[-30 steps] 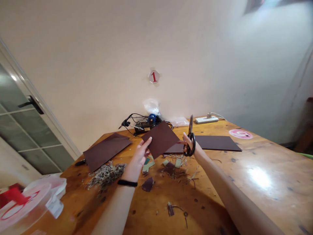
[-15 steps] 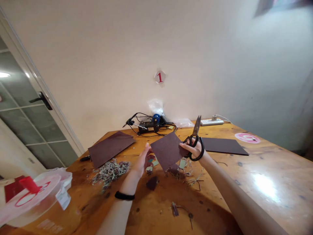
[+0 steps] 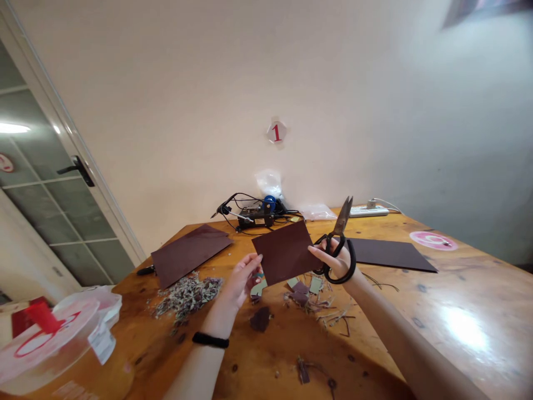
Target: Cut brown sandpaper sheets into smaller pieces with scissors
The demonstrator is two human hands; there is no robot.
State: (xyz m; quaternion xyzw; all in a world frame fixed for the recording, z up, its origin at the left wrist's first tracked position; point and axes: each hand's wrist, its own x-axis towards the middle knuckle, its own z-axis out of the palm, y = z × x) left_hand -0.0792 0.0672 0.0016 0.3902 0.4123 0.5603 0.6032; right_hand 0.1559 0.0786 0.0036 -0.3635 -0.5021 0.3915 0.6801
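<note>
A squarish dark maroon sheet (image 3: pixel 287 253), stiff and flat like sandpaper, is held above the table between my hands. My left hand (image 3: pixel 245 278) pinches its left edge between thumb and fingers. My right hand (image 3: pixel 335 258) is closed around black-handled scissors (image 3: pixel 341 219), blades pointing up, while its thumb side also grips the sheet's right edge. Below lie maroon and pale green scraps (image 3: pixel 300 293) with thin strips. A dark offcut (image 3: pixel 260 319) lies nearer to me, and a smaller scrap (image 3: pixel 303 370) sits close to the front.
Larger maroon sheets (image 3: pixel 191 250) lie at the left, another sheet (image 3: pixel 391 254) at the right. A heap of shreds (image 3: pixel 187 297) is left of my hand. At the back stand a black device with cables (image 3: pixel 256 214) and a power strip (image 3: pixel 368 211). A lidded plastic tub (image 3: pixel 62 344) stands front left.
The sheet has turned from a diamond-like tilt to nearly level. My left hand, earlier loose beside its edge, now pinches it. The scissors stay in my right hand.
</note>
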